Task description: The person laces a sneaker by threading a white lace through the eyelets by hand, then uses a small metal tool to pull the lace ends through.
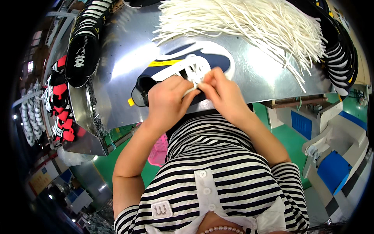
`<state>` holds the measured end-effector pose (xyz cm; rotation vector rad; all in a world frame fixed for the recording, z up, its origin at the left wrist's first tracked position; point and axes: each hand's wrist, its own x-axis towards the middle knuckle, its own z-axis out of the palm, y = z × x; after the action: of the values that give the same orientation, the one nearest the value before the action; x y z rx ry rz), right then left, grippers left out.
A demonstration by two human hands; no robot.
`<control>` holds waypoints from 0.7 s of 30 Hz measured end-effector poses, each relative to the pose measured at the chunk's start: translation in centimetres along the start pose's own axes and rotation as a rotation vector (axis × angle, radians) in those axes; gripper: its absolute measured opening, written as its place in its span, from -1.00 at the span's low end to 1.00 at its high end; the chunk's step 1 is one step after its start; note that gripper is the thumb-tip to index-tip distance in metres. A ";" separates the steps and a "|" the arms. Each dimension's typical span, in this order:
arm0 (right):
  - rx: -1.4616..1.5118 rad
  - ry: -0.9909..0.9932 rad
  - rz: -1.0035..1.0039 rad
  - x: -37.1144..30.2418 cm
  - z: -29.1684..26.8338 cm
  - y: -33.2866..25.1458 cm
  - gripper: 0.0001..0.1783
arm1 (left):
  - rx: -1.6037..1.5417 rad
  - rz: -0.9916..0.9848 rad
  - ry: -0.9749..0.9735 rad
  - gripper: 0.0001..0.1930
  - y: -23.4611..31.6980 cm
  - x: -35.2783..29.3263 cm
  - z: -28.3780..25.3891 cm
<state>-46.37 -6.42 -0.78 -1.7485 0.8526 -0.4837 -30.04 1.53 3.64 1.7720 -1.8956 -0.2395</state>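
Note:
A navy shoe upper (219,61) with white trim, a yellow stripe and a black heel part lies on its side on the metal table (120,91). White lacing (199,69) crosses its eyelet area. My left hand (167,99) rests over the near side of the upper, thumb and fingers pinched together at the lace. Close beside it, my right hand (224,91) pinches the white shoelace at the near end of the lacing. The hands nearly meet, and they hide part of the lace and the eyelets.
Beyond the upper spreads a large pile of loose white laces (237,23). Nested black-and-white uppers stand in a row at the left (80,62) and another at the right (339,62). Red-and-black pieces (60,97) hang off the left side. Below sits a pink basket (157,152).

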 end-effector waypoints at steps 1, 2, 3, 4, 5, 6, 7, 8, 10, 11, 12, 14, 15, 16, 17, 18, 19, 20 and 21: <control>-0.058 -0.055 -0.039 -0.6 -1.4 -0.2 -0.72 | 0.044 0.025 0.015 -0.82 0.1 -0.2 -0.4; -0.124 -0.071 -0.099 -1.4 -3.1 -0.7 -0.70 | 0.144 0.070 0.068 -0.82 0.2 -0.6 -0.5; -0.159 -0.036 -0.092 -2.0 -5.1 -0.4 -0.69 | 0.190 0.094 0.080 -0.83 -0.1 -0.8 -0.7; -0.156 0.053 0.090 -2.0 -6.8 0.0 -0.74 | 0.237 0.118 0.093 -0.83 -0.4 -1.0 -1.0; -0.211 0.141 0.091 -1.5 -8.3 -1.1 -0.77 | 0.276 0.132 0.097 -0.83 -0.6 -1.5 -1.0; -0.083 0.079 0.002 -0.9 -8.5 -2.9 -0.75 | 0.286 0.175 0.122 -0.84 -0.5 -1.4 -0.7; 0.044 0.030 -0.083 -0.4 -7.8 -4.7 -0.71 | 0.295 0.225 0.079 -0.85 -0.2 -1.3 -0.6; -0.042 -0.060 -0.409 0.3 -6.2 -4.8 -0.64 | 0.302 0.284 0.106 -0.86 0.0 -1.0 -0.3; -0.355 -0.170 -0.629 2.1 -4.0 -6.1 -0.77 | 0.339 0.305 0.127 -0.87 -0.1 -1.3 -0.5; -0.480 -0.189 -0.675 2.8 -3.1 -5.4 -0.83 | 0.357 0.276 0.121 -0.88 -0.1 -1.6 -0.8; -0.506 -0.156 -0.670 2.9 -2.9 -5.2 -0.84 | 0.375 0.245 0.115 -0.88 -0.2 -1.8 -1.1; -0.549 -0.113 -0.664 2.8 -2.4 -4.9 -0.85 | 0.341 0.257 0.129 -0.83 -0.6 -2.2 -1.0; -0.597 -0.124 -0.609 2.8 -2.0 -5.1 -0.85 | 0.324 0.265 0.136 -0.80 -0.8 -2.2 -1.0; -0.651 -0.135 -0.547 2.6 -1.8 -5.2 -0.85 | 0.322 0.295 0.153 -0.80 -0.7 -2.1 -0.8; -0.705 -0.143 -0.482 2.6 -1.7 -5.2 -0.84 | 0.316 0.289 0.161 -0.80 -0.9 -2.3 -0.7; -0.746 -0.252 -0.371 2.9 -1.7 -5.5 -0.83 | 0.309 0.285 0.169 -0.80 -1.1 -2.4 -0.5; -0.666 -0.285 -0.329 3.3 -1.8 -5.5 -0.82 | 0.298 0.290 0.173 -0.80 -1.3 -2.4 -0.4; -0.585 -0.314 -0.285 3.8 -1.9 -5.5 -0.81 | 0.307 0.287 0.160 -0.79 -1.2 -2.5 -0.4; -0.503 -0.341 -0.242 4.4 -2.1 -5.4 -0.80 | 0.292 0.291 0.152 -0.79 -1.3 -2.4 -0.5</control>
<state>-43.25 -10.20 4.61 -2.3307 0.5459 -0.1155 -28.65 3.82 2.79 1.6071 -2.1251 0.2827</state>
